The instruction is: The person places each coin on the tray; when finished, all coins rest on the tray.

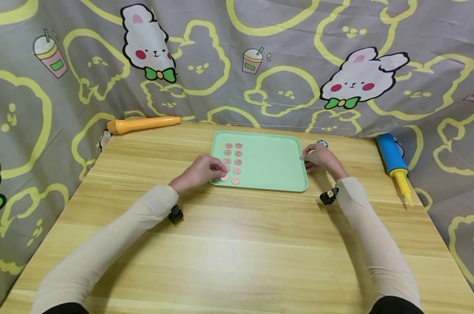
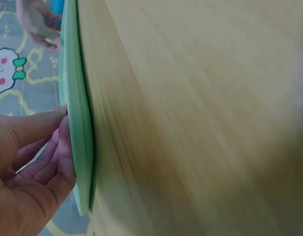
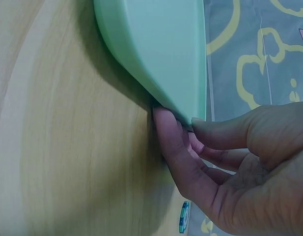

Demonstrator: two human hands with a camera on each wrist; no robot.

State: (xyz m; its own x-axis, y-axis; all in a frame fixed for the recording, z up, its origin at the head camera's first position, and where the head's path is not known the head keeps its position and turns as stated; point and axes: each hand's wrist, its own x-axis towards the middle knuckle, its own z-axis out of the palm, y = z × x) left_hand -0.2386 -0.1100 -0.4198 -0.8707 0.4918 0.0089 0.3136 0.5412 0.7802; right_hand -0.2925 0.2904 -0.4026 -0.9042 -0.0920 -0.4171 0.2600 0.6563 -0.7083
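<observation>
A light green tray (image 1: pixel 272 163) lies on the wooden table, its rim also in view beside the left hand in the left wrist view. Several copper-coloured coins (image 1: pixel 238 162) form two columns on its left side. My left hand (image 1: pixel 202 171) reaches over the tray's near left corner. Its thumb and forefinger come together at the nearest coin (image 1: pixel 224 178) of the left column, covering part of it. At the opposite end my right hand (image 3: pixel 230 167) pinches the tray's rim, thumb above and forefinger beneath.
Behind the right hand lies a small blue-and-white disc (image 1: pixel 322 143). An orange tapered tube (image 1: pixel 144 124) lies at the back left, and a blue pump with a yellow nozzle (image 1: pixel 391 155) at the right edge. A patterned cloth (image 1: pixel 221 56) hangs along the table's back.
</observation>
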